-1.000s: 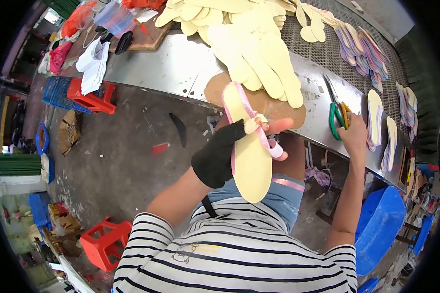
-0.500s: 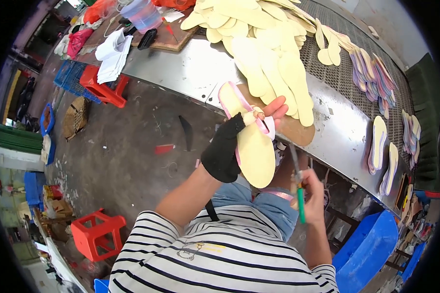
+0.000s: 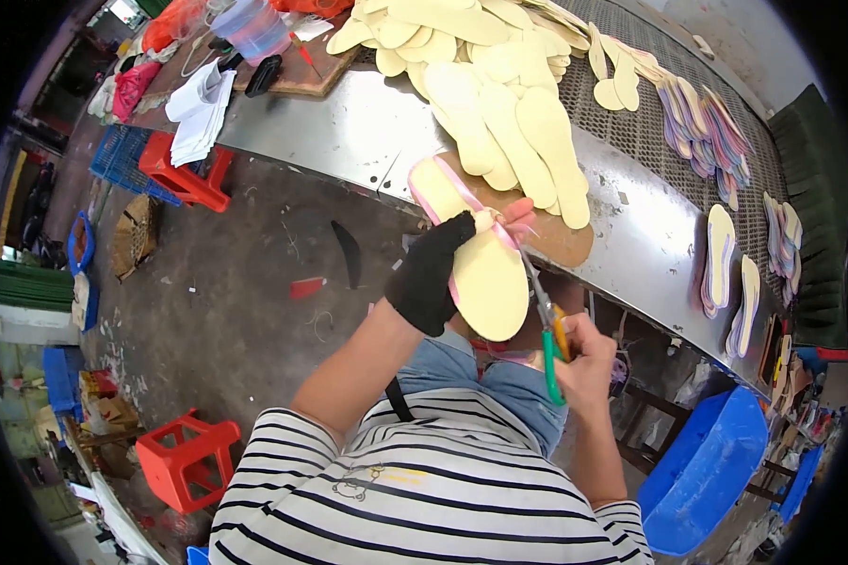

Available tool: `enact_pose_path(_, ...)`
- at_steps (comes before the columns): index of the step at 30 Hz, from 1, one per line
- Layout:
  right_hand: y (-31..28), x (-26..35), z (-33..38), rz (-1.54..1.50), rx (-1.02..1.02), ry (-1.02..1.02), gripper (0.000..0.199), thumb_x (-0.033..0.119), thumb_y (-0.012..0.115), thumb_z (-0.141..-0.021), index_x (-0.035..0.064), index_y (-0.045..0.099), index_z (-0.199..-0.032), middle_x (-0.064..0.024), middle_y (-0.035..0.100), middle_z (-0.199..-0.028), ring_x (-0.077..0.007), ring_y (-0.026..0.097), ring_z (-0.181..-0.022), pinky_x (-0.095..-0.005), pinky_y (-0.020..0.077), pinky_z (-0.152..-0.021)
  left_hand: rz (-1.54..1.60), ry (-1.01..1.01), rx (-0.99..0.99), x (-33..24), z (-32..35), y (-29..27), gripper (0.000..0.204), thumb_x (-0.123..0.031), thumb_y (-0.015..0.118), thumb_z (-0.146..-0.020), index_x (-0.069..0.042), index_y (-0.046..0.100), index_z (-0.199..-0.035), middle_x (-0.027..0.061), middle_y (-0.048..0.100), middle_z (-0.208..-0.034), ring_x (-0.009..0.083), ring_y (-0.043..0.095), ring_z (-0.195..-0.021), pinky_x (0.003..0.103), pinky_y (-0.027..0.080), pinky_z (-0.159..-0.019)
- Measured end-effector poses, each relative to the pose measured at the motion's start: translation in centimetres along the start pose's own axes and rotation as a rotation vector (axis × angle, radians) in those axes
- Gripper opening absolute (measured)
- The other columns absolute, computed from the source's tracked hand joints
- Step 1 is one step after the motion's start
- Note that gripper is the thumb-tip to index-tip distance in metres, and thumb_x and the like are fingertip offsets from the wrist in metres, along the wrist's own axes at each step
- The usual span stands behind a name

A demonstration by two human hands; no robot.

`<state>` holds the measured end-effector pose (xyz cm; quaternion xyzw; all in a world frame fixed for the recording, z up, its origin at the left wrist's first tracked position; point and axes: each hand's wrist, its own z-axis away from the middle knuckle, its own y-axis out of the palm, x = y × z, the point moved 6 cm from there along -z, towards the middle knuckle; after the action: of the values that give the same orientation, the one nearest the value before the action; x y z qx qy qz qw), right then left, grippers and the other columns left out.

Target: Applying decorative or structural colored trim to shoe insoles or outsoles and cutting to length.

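Since half a second ago the right hand (image 3: 584, 363) has come up closer, so the scissors (image 3: 546, 330) now point right at the pink bow on the sandal (image 3: 485, 254); a second back that hand was way out at the worktop's right edge picking them up.

Head view, the only one: left hand (image 3: 433, 273), in a black glove, has its grip closed around the sandal's middle, thumb side on the pale yellow footbed, fingertips pinching by the pink strap (image 3: 443, 193). Sandal sits in the air just off the near edge of the worktop (image 3: 349, 122), toe end towards the person's lap. Right hand's grip is wrapped round the green and orange scissor handles, blades looking nearly closed.

My guess: that sole is light foam, bendy, easy to dent, so hold it across the waist like this. Strap is thin and floppy. More loose soles (image 3: 499, 104) are piled at the far side.
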<state>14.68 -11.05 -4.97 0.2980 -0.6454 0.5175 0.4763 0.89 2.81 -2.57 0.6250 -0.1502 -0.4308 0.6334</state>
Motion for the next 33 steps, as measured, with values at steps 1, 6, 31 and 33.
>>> enact_pose_path(1, -1.3, -0.7, -0.3, 0.076, -0.083, 0.038, 0.043, 0.023, 0.084, -0.060, 0.0035, 0.050, -0.075, 0.0002, 0.040, -0.055, -0.0083, 0.035, -0.051, -0.0246, 0.0312, -0.046, -0.075, 0.005, -0.095, -0.2, -0.1, -0.5, 0.012, -0.012, 0.059, -0.085, -0.002, 0.056, -0.092, 0.0210, 0.047, -0.130, 0.0252, 0.046, -0.123, 0.032, 0.045, -0.096)
enact_pose_path(6, -9.8, -1.3, -5.2, 0.737, -0.370, 0.050, 0.028, 0.020, 0.074, -0.072, 0.0005, 0.054, -0.077, -0.0064, 0.048, -0.054, -0.0145, 0.049, -0.051, -0.0320, 0.0391, -0.049, -0.340, 0.092, -0.120, 0.5, -0.3, -1.7, 0.020, -0.013, 0.060, -0.084, -0.003, 0.057, -0.102, 0.0103, 0.060, -0.106, 0.0170, 0.058, -0.098, 0.030, 0.049, -0.082)
enact_pose_path(31, -0.8, 4.6, -6.1, -0.270, 0.107, -0.110, 0.013, 0.014, 0.060, -0.086, 0.0027, 0.055, -0.083, 0.0043, 0.051, -0.069, -0.0018, 0.045, -0.063, -0.0181, 0.0352, -0.053, -1.094, 0.427, -0.130, 0.5, -1.0, -0.4, 0.027, -0.022, 0.057, -0.087, 0.001, 0.056, -0.101, 0.0154, 0.060, -0.082, 0.0248, 0.058, -0.074, 0.037, 0.044, -0.064)
enact_pose_path(33, -2.5, 5.7, -7.9, -0.319, 0.094, -0.118, 0.018, 0.020, 0.056, -0.090, 0.0027, 0.057, -0.090, 0.0044, 0.052, -0.070, -0.0021, 0.043, -0.061, -0.0180, 0.0340, -0.053, -1.213, 0.453, -0.002, 2.0, -1.0, 0.4, 0.026, -0.023, 0.056, -0.088, 0.001, 0.060, -0.094, 0.0114, 0.061, -0.074, 0.0237, 0.059, -0.069, 0.036, 0.045, -0.063)
